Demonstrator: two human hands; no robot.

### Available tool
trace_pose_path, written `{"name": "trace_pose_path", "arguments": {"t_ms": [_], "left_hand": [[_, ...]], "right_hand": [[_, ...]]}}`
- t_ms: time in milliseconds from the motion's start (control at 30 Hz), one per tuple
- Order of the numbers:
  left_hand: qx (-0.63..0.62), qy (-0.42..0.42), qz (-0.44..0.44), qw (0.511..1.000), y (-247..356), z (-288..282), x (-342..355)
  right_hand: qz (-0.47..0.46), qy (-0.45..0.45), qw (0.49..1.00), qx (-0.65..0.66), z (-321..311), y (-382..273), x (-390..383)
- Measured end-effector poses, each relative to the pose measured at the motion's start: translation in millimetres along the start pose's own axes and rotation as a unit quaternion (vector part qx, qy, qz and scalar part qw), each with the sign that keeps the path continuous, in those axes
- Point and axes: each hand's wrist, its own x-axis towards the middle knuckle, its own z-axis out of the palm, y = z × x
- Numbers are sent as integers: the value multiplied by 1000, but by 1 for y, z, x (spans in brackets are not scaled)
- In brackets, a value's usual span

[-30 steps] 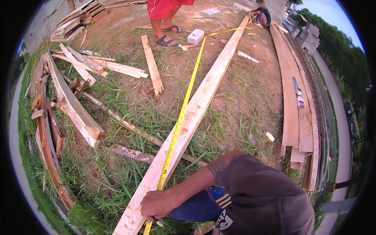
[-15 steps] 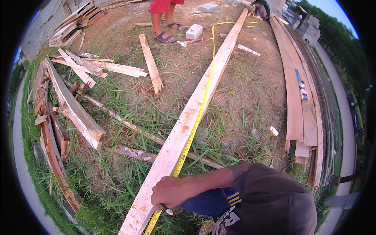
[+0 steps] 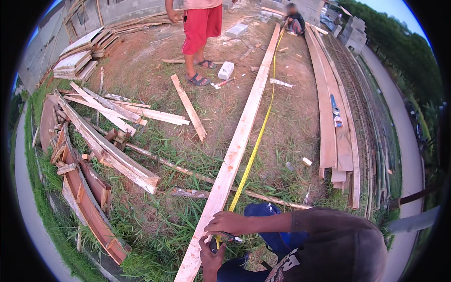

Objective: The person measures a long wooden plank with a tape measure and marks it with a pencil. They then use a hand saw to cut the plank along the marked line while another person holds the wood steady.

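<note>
A long pale wooden board (image 3: 235, 150) runs from below me toward the far end of the yard. Beside its right edge stretches a yellow measuring tape blade (image 3: 254, 155). My left hand (image 3: 211, 261) is closed around the black and yellow tape measure case (image 3: 215, 245), next to the board. Just above it, my right hand (image 3: 226, 222) rests over the board's edge and grips a dark pen (image 3: 231, 236) with a pale end. At the far end of the tape, a person (image 3: 295, 22) crouches beside the board.
Someone in red shorts (image 3: 202, 28) stands left of the board, near a white block (image 3: 226, 70) and a hammer (image 3: 223, 83). Long planks (image 3: 329, 117) lie at right, with a blue-handled tool (image 3: 334, 105) on them. Scrap timber (image 3: 117, 150) and a thin pole (image 3: 188, 171) lie left.
My left hand has come into view with the tape measure case. The blade, earlier lying along the board, now runs apart from its right edge. My view has shifted.
</note>
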Motion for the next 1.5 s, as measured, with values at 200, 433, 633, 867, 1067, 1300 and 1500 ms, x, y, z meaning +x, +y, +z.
{"name": "trace_pose_path", "arguments": {"t_ms": [200, 433, 633, 867, 1067, 1300, 1500], "left_hand": [[21, -25, 2, 999, 104, 69, 45], [-205, -32, -59, 976, 234, 103, 23], [-235, 22, -143, 961, 303, 92, -77], [-179, -29, -179, 967, 380, 111, -65], [-195, -47, -207, 958, 372, 121, -82], [-144, -46, -137, 979, 262, 72, -112], [-129, -68, -130, 981, 268, 63, -107]], "right_hand": [[344, 149, 926, 40, -132, -104, -38], [351, 245, 900, 86, -194, -108, -113], [472, 418, 714, 304, -276, -122, -155], [600, 443, 502, 438, -292, -57, -208], [531, 378, 376, 659, -285, -12, -150], [419, 599, 331, 596, -311, 58, -120], [550, 406, 520, 513, -244, -26, -99]]}}
